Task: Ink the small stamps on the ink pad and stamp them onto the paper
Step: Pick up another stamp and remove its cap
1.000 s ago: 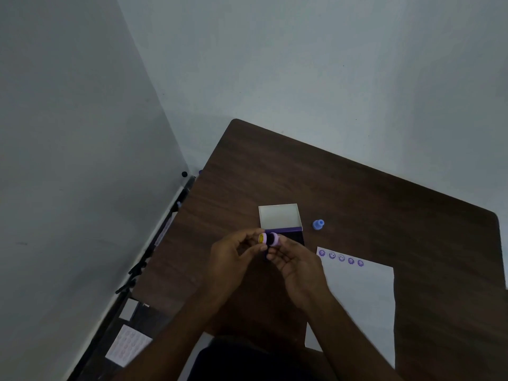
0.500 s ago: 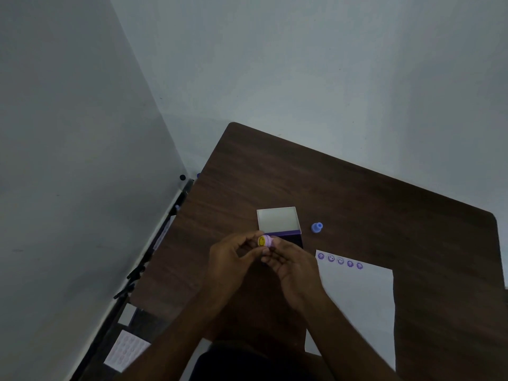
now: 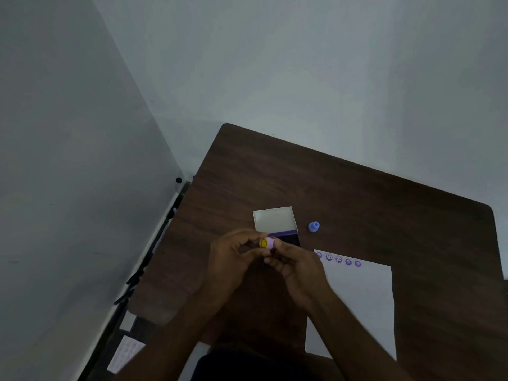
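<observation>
A small pink stamp (image 3: 267,243) with a yellow smiley cap is held between both hands just above the table. My left hand (image 3: 233,259) pinches its capped end with curled fingertips. My right hand (image 3: 298,269) grips the other end from the right. Behind them lies the open ink pad (image 3: 288,237), dark with a purple edge, its whitish lid (image 3: 275,219) folded back. A blue stamp (image 3: 313,226) stands upright to the right of the pad. The white paper (image 3: 360,301) lies at the right, with a row of several purple smiley prints (image 3: 338,259) along its top edge.
The dark wooden table (image 3: 357,193) stands in a corner of grey walls. A black stand (image 3: 154,257) runs along the table's left edge. A sheet with round stickers (image 3: 125,353) lies low at the left, beside the table.
Both hands have drawn together around the pink stamp, and the dark end seen one second ago is now covered by my right fingers. The view has shifted slightly.
</observation>
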